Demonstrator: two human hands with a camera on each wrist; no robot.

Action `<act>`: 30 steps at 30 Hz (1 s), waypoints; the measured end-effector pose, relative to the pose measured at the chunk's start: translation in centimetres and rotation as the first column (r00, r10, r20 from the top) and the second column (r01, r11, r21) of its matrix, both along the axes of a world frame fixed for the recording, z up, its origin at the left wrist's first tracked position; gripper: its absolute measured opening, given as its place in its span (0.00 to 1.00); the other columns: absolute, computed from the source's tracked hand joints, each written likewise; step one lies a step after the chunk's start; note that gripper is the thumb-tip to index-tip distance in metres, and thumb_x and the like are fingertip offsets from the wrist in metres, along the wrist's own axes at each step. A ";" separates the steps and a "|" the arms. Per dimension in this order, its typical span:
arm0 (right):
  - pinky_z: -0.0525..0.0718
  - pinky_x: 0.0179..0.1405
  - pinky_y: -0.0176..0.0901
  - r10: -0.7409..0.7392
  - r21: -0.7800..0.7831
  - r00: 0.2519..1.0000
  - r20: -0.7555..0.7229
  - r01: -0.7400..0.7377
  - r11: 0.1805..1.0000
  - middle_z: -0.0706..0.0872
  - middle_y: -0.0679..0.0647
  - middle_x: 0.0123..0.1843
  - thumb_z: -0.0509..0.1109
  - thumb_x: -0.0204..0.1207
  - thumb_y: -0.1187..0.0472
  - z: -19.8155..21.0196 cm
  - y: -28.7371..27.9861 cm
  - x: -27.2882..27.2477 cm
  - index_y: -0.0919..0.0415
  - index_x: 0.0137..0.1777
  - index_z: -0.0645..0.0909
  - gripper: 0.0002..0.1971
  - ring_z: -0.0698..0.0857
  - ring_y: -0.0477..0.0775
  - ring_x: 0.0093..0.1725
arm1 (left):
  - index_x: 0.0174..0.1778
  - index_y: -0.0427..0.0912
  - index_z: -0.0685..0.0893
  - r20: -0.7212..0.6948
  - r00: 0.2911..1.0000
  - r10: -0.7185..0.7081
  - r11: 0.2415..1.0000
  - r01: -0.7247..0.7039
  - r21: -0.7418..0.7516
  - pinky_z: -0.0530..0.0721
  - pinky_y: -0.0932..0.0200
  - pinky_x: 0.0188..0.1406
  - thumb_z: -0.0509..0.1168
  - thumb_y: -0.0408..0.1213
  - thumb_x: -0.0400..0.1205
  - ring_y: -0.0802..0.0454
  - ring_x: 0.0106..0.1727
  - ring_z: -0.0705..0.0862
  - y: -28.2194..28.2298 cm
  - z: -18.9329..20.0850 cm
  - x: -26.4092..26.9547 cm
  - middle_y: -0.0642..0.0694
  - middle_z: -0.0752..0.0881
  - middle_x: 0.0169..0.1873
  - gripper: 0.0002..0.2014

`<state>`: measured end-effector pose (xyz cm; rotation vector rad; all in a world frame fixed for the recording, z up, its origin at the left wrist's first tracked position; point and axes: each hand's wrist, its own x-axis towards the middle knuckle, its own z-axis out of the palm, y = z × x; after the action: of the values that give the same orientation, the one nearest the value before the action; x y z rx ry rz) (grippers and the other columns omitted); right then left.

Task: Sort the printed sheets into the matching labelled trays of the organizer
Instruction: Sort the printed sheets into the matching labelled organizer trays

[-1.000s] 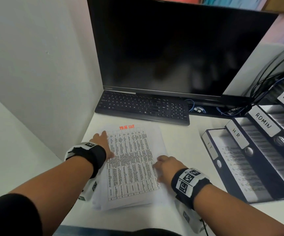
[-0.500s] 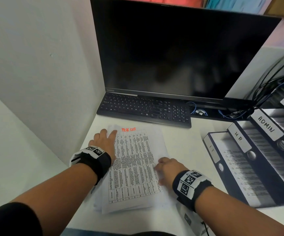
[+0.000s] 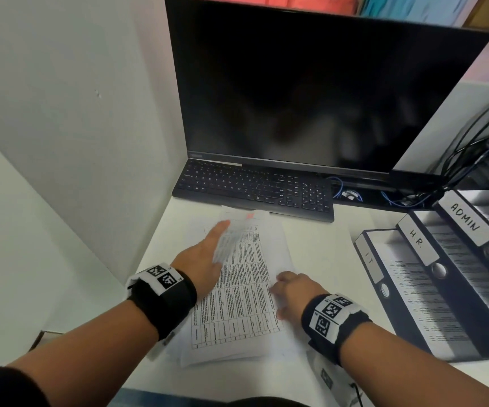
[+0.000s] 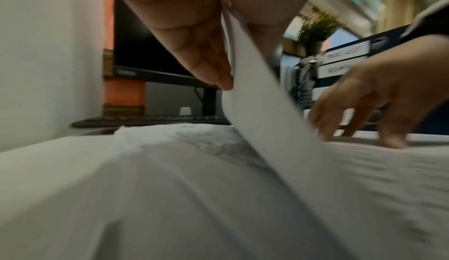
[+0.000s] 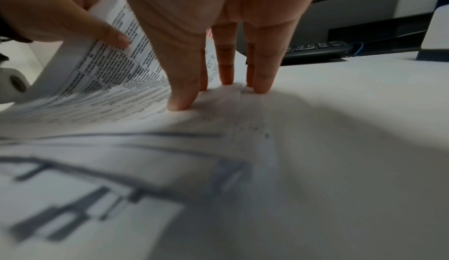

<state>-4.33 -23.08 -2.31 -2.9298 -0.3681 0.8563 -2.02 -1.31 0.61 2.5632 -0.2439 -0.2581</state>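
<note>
Printed sheets (image 3: 239, 292) lie in a loose stack on the white desk (image 3: 319, 245), just in front of the black keyboard (image 3: 255, 189), and most of the sorting looks undone. The top sheet (image 4: 264, 99) is a table with a red heading. Its left edge is lifted, pinched between the thumb and fingers of the left hand (image 3: 205, 257). The right hand (image 3: 291, 293) presses straight fingers (image 5: 179, 91) down on the stack's right edge and grips nothing.

To the right of the stack stands the organizer (image 3: 443, 277), its trays labelled IT (image 3: 370, 261), H.R. (image 3: 416, 237), ADMIN (image 3: 465, 220), and one further label cut off at the picture's edge. Printed pages already lie in the IT and H.R. trays at least, so some sorting seems done. I judge that the lifted sheet and everything beneath it are still to be filed.
</note>
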 end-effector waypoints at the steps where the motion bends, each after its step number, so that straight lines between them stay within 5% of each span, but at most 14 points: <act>1: 0.76 0.67 0.47 -0.005 0.003 1.000 0.001 0.005 1.000 0.66 0.50 0.77 0.70 0.74 0.58 0.1 0.1 0.0 0.49 0.74 0.72 0.27 0.71 0.59 0.72 | 0.78 0.67 0.37 0.002 0.999 -0.032 0.999 0.032 -0.015 0.76 0.68 0.28 0.60 0.36 0.83 0.59 0.30 0.80 -0.3 0.4 -0.6 0.50 0.84 0.44 0.41; 5: 0.74 0.70 0.47 -0.033 0.040 0.999 0.005 0.033 0.999 0.64 0.49 0.80 0.70 0.74 0.58 0.3 0.0 -0.3 0.48 0.75 0.72 0.28 0.70 0.57 0.74 | 0.74 0.70 0.31 0.031 0.982 -0.185 0.982 0.186 -0.019 0.81 0.71 0.44 0.61 0.38 0.84 0.65 0.44 0.82 -1.4 0.4 -2.7 0.66 0.79 0.55 0.44; 8: 0.74 0.69 0.45 -0.098 0.057 0.995 0.026 0.096 0.994 0.74 0.54 0.74 0.71 0.75 0.58 0.5 0.1 -0.7 0.52 0.73 0.73 0.26 0.75 0.57 0.70 | 0.80 0.64 0.55 -0.030 0.954 -0.298 0.952 0.300 0.065 0.75 0.58 0.69 0.60 0.36 0.82 0.57 0.65 0.78 -1.9 -0.4 -3.3 0.63 0.77 0.68 0.33; 11: 0.76 0.64 0.43 -0.145 0.066 0.988 0.046 0.142 0.988 0.78 0.56 0.69 0.71 0.75 0.57 0.8 0.0 -1.2 0.54 0.72 0.73 0.24 0.78 0.57 0.66 | 0.74 0.55 0.73 0.006 0.934 -0.358 0.931 0.357 0.082 0.62 0.61 0.77 0.60 0.31 0.81 0.57 0.74 0.69 -2.0 -0.7 -3.4 0.58 0.74 0.73 0.26; 13: 0.72 0.69 0.44 -0.091 0.028 0.996 -0.004 0.091 0.995 0.70 0.53 0.77 0.68 0.77 0.55 0.8 -0.3 -0.9 0.51 0.76 0.69 0.27 0.74 0.56 0.72 | 0.73 0.54 0.75 0.049 0.955 -0.293 0.956 0.292 0.024 0.64 0.66 0.75 0.58 0.31 0.83 0.56 0.72 0.72 -2.0 -0.2 -3.4 0.56 0.75 0.72 0.23; 16: 0.72 0.72 0.49 -0.115 -0.023 0.992 -0.060 0.114 0.993 0.64 0.50 0.80 0.69 0.76 0.52 1.2 -0.7 0.3 0.53 0.77 0.68 0.29 0.72 0.55 0.74 | 0.72 0.61 0.75 0.047 0.991 -0.127 0.989 0.130 -0.073 0.83 0.63 0.53 0.56 0.37 0.86 0.52 0.51 0.85 -1.5 1.1 -3.2 0.53 0.85 0.57 0.20; 20: 0.67 0.75 0.48 -0.327 0.070 0.944 0.047 0.323 0.944 0.62 0.54 0.81 0.71 0.75 0.47 2.8 -2.7 0.9 0.56 0.82 0.57 0.39 0.68 0.56 0.77 | 0.66 0.54 0.80 0.024 1.000 -0.017 0.980 0.022 -0.197 0.80 0.66 0.40 0.57 0.37 0.86 0.51 0.43 0.84 -1.2 2.5 -2.5 0.51 0.86 0.45 0.15; 24: 0.69 0.71 0.45 -0.559 0.357 0.813 0.161 0.480 0.801 0.69 0.54 0.78 0.74 0.71 0.45 5.3 -5.1 1.1 0.58 0.79 0.60 0.41 0.72 0.55 0.74 | 0.48 0.63 0.80 -0.029 0.997 0.078 0.875 -0.083 -0.477 0.86 0.51 0.48 0.59 0.33 0.85 0.46 0.48 0.86 -1.7 4.9 -2.4 0.47 0.88 0.46 0.15; 27: 0.74 0.60 0.45 -0.676 0.515 0.705 0.216 0.506 0.692 0.79 0.54 0.65 0.74 0.73 0.50 7.5 -6.0 1.3 0.60 0.66 0.69 0.27 0.79 0.58 0.65 | 0.46 0.62 0.80 -0.035 0.995 0.090 0.770 -0.092 -0.632 0.83 0.63 0.51 0.60 0.30 0.84 0.63 0.50 0.85 -2.5 6.8 -2.3 0.60 0.86 0.46 0.16; 30: 0.78 0.53 0.44 -0.740 0.659 0.595 0.315 0.424 0.621 0.82 0.51 0.52 0.70 0.77 0.58 9.6 -6.6 1.3 0.62 0.59 0.73 0.15 0.84 0.58 0.55 | 0.49 0.61 0.78 0.046 0.995 0.088 0.748 -0.035 -0.663 0.78 0.71 0.49 0.61 0.30 0.83 0.71 0.50 0.81 -3.4 8.0 -1.7 0.66 0.83 0.46 0.16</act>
<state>-3.03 -29.69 7.27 -2.3995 0.3604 -0.2227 -3.70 -4.74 8.57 1.8601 -0.2268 -0.0301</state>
